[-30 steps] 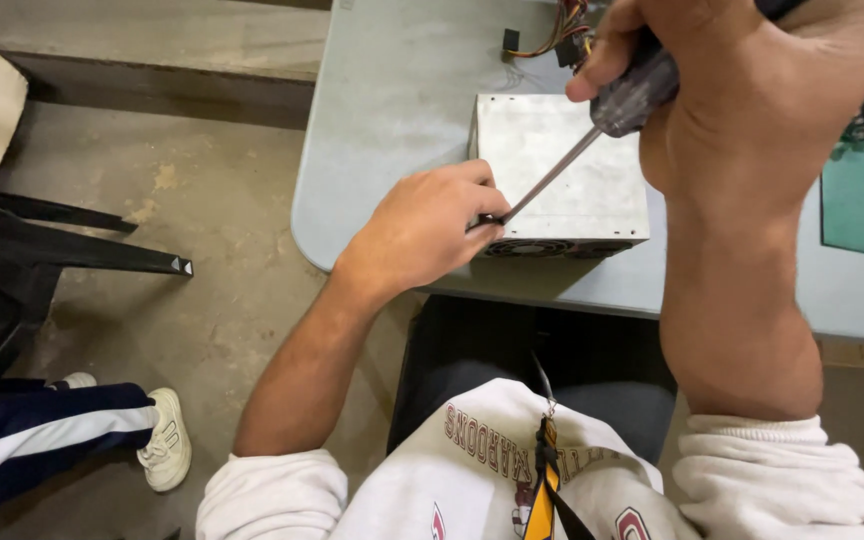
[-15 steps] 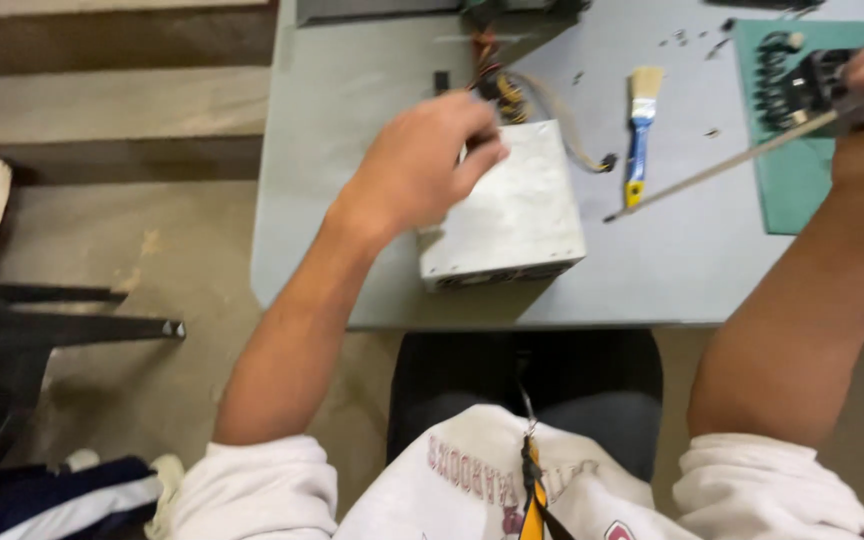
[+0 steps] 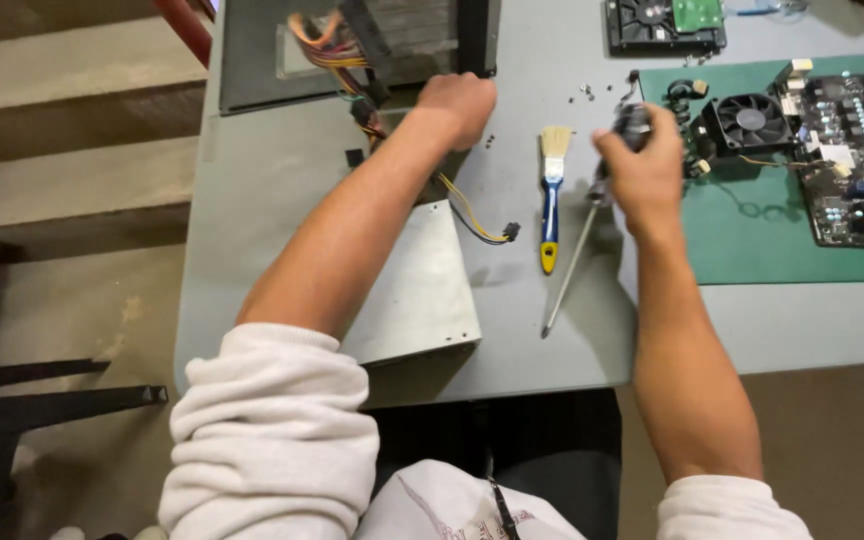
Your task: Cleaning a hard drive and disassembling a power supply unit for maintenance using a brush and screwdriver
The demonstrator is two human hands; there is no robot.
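Head view: left hand (image 3: pixel 457 105) now at 12 o'clock, fist clamped on grey power supply box (image 3: pixel 417 285) by its cable bundle (image 3: pixel 347 55). Right hand (image 3: pixel 642 165) lowered at 2 o'clock, gripping screwdriver (image 3: pixel 572 265), tip resting on surface (image 3: pixel 272 200) beside blue brush (image 3: pixel 550 195). Unscrewing apparently done.

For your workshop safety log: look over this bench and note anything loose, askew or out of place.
Small loose screws lie scattered on the bare grey table, beside the green mat rather than in a tray. The metal box sits askew, its corner jutting over the table's near edge. Coloured wires spill from it.
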